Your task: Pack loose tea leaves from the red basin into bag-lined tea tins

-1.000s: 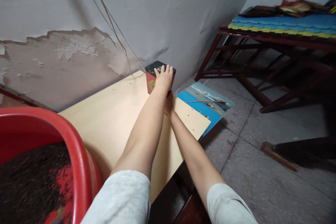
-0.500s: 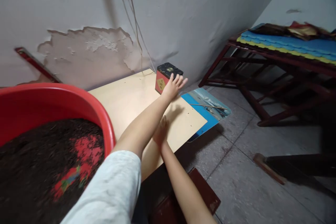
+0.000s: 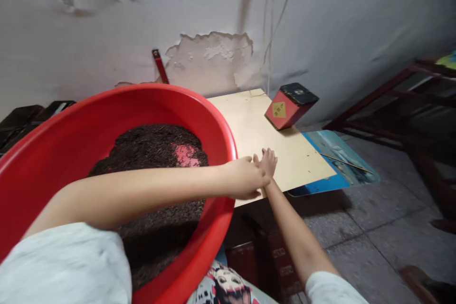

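My left hand [image 3: 245, 178] reaches across a big red tub [image 3: 217, 118] with its fingers loosely spread. Its fingertips overlap the wrist of my right hand [image 3: 268, 163], and I cannot tell whether they touch. That right hand is open, fingers apart, above the pale board [image 3: 242, 114]. Neither hand holds anything. Dark, soil-like loose material [image 3: 156, 145] lies in the tub, with some of the red bottom showing through. Farther off, a red tin with a black lid [image 3: 290, 104] and a yellow diamond label stands on the board.
Under the board's right end juts a blue picture panel [image 3: 331, 164] with a thin stick [image 3: 347, 163] on it. A dark red wooden frame [image 3: 377, 99] stands at the right. Behind is a peeling wall [image 3: 213, 59] with hanging cords [image 3: 269, 33].
The view has swung left, so more of the tub shows. My left hand has drawn back from beside the tin to my right wrist. The tin still stands on the board.
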{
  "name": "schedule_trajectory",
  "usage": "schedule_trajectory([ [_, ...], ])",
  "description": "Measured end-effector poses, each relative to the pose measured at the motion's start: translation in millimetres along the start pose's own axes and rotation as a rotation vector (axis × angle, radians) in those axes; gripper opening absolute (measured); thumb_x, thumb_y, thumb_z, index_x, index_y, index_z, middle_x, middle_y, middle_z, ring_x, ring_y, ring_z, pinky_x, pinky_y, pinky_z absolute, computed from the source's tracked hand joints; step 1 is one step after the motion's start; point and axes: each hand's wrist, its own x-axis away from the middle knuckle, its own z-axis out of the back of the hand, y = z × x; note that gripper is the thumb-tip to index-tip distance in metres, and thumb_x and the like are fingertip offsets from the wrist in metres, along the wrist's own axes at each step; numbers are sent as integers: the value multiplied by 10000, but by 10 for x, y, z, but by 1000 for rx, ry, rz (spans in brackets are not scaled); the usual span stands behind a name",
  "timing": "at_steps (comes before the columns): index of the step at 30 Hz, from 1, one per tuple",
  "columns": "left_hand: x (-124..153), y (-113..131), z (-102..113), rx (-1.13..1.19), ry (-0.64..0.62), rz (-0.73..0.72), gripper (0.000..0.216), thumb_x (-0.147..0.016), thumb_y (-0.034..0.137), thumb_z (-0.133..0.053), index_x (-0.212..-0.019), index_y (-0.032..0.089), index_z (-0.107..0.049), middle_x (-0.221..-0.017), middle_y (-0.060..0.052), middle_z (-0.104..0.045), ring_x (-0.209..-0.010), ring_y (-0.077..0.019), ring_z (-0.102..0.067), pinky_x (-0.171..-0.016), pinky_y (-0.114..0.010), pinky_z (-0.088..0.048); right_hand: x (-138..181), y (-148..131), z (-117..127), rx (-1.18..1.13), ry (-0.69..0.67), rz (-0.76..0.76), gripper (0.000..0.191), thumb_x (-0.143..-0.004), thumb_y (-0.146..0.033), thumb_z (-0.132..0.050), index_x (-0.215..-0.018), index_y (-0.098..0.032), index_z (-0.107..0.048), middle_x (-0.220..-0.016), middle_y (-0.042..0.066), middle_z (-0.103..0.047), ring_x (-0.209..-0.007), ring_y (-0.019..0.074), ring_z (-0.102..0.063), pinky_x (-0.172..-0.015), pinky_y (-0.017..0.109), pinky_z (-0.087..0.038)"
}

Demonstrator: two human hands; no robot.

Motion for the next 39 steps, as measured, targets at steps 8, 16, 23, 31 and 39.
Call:
schedule_trajectory([
  [8,1707,844,-227,238,214,-11,130,-828,294,-658,-848,167,-638,-785,-5,-649,-712,-173,-586,-906,-341,-462,66,-852,563,-329,141,-139,423,-834,-261,-331,-1218,-138,-459,-1119,151,-561,-1004,216,-603,-850,384,-496],
  [16,2958,931,-476,325,687,356,204,-909,162,-514,-1077,199,-624,-849,-7,-722,-773,-142,-649,-921,-335,-484,887,-2288,1398,-933,25,471,123,-815,-286,-541,-899,-211,-590,-842,42,-630,-770,155,-632,-781,342,-513],
  [23,4108,551,-1086,88,1457,1147,262,-821,229,-552,-924,415,-704,-697,91,-669,-614,-156,-619,-645,-342,-522,1325,-2916,1170,-57,-738,1028,282,-913,-397,-477,-1074,-207,-610,-1027,84,-694,-943,228,-663,-794,374,-533],
  [31,5039,-138,-1949,106,1108,1845,478,-799,396,-520,-1268,304,-517,-1261,-1,-585,-1182,-272,-529,-1051,-515,-419,1550,-3451,599,292,-951,1212,261,-939,-306,-477,-1095,-142,-606,-1070,114,-676,-1005,264,-640,-914,406,-467],
  [39,5163,-372,-2042,317,704,1820,510,-928,513,-231,-1332,276,-432,-1487,-6,-264,-1346,-358,-183,-1081,-581,-260,1499,-3296,262,336,-991,1139,291,-945,-292,-468,-1135,-120,-606,-1097,124,-672,-1006,264,-645,-897,375,-461],
])
